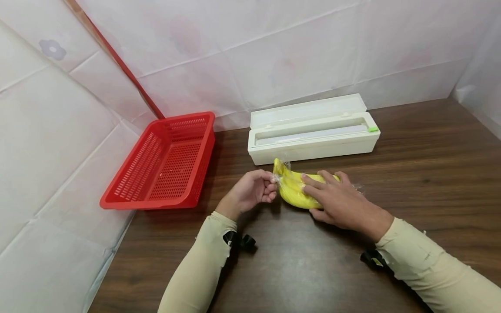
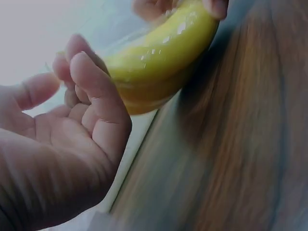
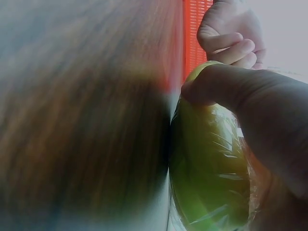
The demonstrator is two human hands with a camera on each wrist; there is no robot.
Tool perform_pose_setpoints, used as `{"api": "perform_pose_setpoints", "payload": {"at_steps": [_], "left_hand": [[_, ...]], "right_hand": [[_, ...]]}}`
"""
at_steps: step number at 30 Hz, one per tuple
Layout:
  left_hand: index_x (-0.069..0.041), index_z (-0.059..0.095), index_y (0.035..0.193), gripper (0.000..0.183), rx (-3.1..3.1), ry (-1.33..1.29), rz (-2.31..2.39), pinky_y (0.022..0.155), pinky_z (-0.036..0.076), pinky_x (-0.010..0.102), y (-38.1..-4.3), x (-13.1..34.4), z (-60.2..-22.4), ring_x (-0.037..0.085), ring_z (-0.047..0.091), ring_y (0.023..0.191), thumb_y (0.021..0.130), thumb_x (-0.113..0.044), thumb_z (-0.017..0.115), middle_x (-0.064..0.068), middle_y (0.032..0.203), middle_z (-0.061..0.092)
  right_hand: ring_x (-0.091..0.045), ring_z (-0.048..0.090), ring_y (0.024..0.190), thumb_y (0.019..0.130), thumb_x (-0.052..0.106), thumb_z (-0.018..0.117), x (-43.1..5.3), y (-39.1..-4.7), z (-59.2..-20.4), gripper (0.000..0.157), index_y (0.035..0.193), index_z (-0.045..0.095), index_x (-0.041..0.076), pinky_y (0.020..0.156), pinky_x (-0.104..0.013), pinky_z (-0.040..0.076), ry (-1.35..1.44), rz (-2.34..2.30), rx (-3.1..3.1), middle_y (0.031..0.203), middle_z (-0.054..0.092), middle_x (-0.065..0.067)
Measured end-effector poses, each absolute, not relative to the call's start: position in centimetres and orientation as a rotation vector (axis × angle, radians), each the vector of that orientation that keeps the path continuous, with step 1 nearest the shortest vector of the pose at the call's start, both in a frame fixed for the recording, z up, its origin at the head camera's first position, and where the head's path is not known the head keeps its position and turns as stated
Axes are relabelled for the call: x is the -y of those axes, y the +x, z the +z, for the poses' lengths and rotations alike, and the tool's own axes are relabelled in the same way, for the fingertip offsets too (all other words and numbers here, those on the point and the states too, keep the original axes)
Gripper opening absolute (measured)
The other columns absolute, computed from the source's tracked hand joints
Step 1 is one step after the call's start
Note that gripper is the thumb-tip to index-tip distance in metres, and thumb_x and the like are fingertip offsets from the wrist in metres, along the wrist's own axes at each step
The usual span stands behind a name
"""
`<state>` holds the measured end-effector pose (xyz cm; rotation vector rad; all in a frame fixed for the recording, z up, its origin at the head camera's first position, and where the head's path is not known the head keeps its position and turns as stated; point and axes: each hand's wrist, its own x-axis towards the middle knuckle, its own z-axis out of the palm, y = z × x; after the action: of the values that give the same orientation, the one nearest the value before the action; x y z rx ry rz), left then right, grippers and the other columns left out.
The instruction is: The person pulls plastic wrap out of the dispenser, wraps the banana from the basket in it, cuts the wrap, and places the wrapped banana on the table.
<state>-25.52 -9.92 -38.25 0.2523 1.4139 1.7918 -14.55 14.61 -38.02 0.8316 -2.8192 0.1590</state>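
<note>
A bunch of yellow bananas [image 1: 292, 192], wrapped in clear, shiny cling film [image 3: 226, 144], lies on the table before the white box. My right hand [image 1: 339, 199] grips the bunch from above, its fingers over the far side and the thumb on the near side. At the left end, by the stem, my left hand [image 1: 253, 190] pinches a bit of the film between thumb and forefinger, with its other fingers curled. The left wrist view shows the left hand [image 2: 72, 130] palm side up beside the bananas [image 2: 159, 62]. Fingers hide the bunch's right part.
Behind the bananas stands a long white box [image 1: 313, 150] with its lid raised, a pale roll [image 1: 313, 134] inside and a green tab [image 1: 373, 129] at its right end. A red perforated basket [image 1: 146, 204] sits to the left on the dark wooden table [image 1: 422, 174]. White sheeting [image 1: 293, 52] hangs behind.
</note>
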Motion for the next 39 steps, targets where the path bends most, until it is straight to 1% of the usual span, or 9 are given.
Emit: {"api": "perform_pose_setpoints", "payload": {"at_steps": [6, 11, 14, 19, 22, 26, 33, 36, 39], "left_hand": [[-0.004, 0.064, 0.087, 0.021, -1.860, 0.430, 1.681, 0.061, 0.053, 0.030, -25.6, 11.1, -37.3, 0.019, 0.063, 0.064, 0.095, -0.015, 0.048, 0.006, 0.071, 0.061], [-0.004, 0.065, 0.100, 0.011, -2.554, 0.969, 1.382, 0.067, 0.054, 0.033, -25.4, 12.1, -36.0, 0.016, 0.062, 0.075, 0.091, -0.006, 0.059, 0.005, 0.085, 0.064], [-0.008, 0.061, 0.102, 0.017, -2.798, 1.314, 1.071, 0.069, 0.054, 0.031, -25.1, 12.6, -35.6, 0.012, 0.061, 0.079, 0.086, -0.007, 0.067, 0.000, 0.093, 0.061], [-0.013, 0.062, 0.099, 0.021, -2.994, 1.680, 0.611, 0.059, 0.049, 0.025, -24.5, 12.0, -35.7, 0.007, 0.057, 0.070, 0.087, -0.021, 0.077, -0.003, 0.091, 0.058], [-0.012, 0.069, 0.096, 0.015, -3.064, 1.795, 0.555, 0.057, 0.049, 0.026, -24.4, 11.5, -35.9, 0.009, 0.056, 0.066, 0.088, -0.020, 0.079, -0.002, 0.087, 0.060], [-0.012, 0.074, 0.094, 0.005, -2.979, 1.659, 0.777, 0.062, 0.049, 0.028, -24.5, 11.4, -36.4, 0.010, 0.055, 0.068, 0.092, -0.017, 0.074, -0.002, 0.086, 0.062], [0.005, 0.064, 0.095, 0.017, -2.286, 0.776, 1.507, 0.069, 0.055, 0.041, -24.4, 10.5, -36.7, 0.018, 0.062, 0.066, 0.100, -0.009, 0.057, 0.016, 0.082, 0.063], [0.010, 0.059, 0.095, 0.020, -2.122, 0.574, 1.589, 0.067, 0.054, 0.040, -24.4, 10.1, -36.5, 0.020, 0.062, 0.063, 0.099, -0.008, 0.052, 0.014, 0.078, 0.058], [0.006, 0.060, 0.093, 0.018, -2.141, 0.513, 1.568, 0.065, 0.053, 0.035, -24.4, 10.1, -36.3, 0.021, 0.063, 0.065, 0.098, -0.010, 0.053, 0.011, 0.080, 0.059]], "right_hand": [[-0.042, 0.047, 0.126, 0.089, 0.035, 0.074, -14.6, -14.6, -38.1, 0.046, 0.129, 0.063, 0.016, 0.093, -0.067, 0.039, 0.843, 0.165, 2.824, 0.152, 0.046, -0.010], [-0.041, 0.047, 0.125, 0.088, 0.035, 0.075, -14.8, -14.5, -38.0, 0.047, 0.129, 0.064, 0.015, 0.093, -0.067, 0.038, 0.837, 0.158, 2.816, 0.152, 0.047, -0.010], [-0.041, 0.047, 0.125, 0.088, 0.035, 0.075, -14.9, -14.5, -38.0, 0.046, 0.129, 0.064, 0.015, 0.093, -0.066, 0.039, 0.839, 0.160, 2.814, 0.152, 0.047, -0.010], [-0.042, 0.047, 0.125, 0.088, 0.035, 0.076, -14.9, -14.6, -38.1, 0.046, 0.128, 0.064, 0.016, 0.093, -0.067, 0.039, 0.840, 0.165, 2.818, 0.151, 0.047, -0.010], [-0.041, 0.047, 0.126, 0.088, 0.035, 0.076, -14.9, -14.6, -38.1, 0.046, 0.128, 0.064, 0.016, 0.093, -0.066, 0.038, 0.837, 0.174, 2.819, 0.151, 0.047, -0.010], [-0.041, 0.047, 0.126, 0.088, 0.035, 0.075, -14.9, -14.7, -38.1, 0.046, 0.128, 0.063, 0.016, 0.094, -0.066, 0.038, 0.839, 0.184, 2.827, 0.152, 0.047, -0.010], [-0.042, 0.046, 0.127, 0.088, 0.034, 0.075, -14.8, -14.7, -38.1, 0.045, 0.128, 0.063, 0.016, 0.094, -0.067, 0.037, 0.844, 0.178, 2.833, 0.152, 0.046, -0.010], [-0.042, 0.047, 0.126, 0.088, 0.034, 0.075, -14.7, -14.7, -38.1, 0.045, 0.128, 0.063, 0.016, 0.094, -0.067, 0.038, 0.843, 0.175, 2.830, 0.152, 0.046, -0.010], [-0.042, 0.047, 0.126, 0.088, 0.034, 0.075, -14.8, -14.6, -38.1, 0.045, 0.127, 0.063, 0.015, 0.093, -0.067, 0.038, 0.843, 0.171, 2.821, 0.152, 0.047, -0.010]]}}
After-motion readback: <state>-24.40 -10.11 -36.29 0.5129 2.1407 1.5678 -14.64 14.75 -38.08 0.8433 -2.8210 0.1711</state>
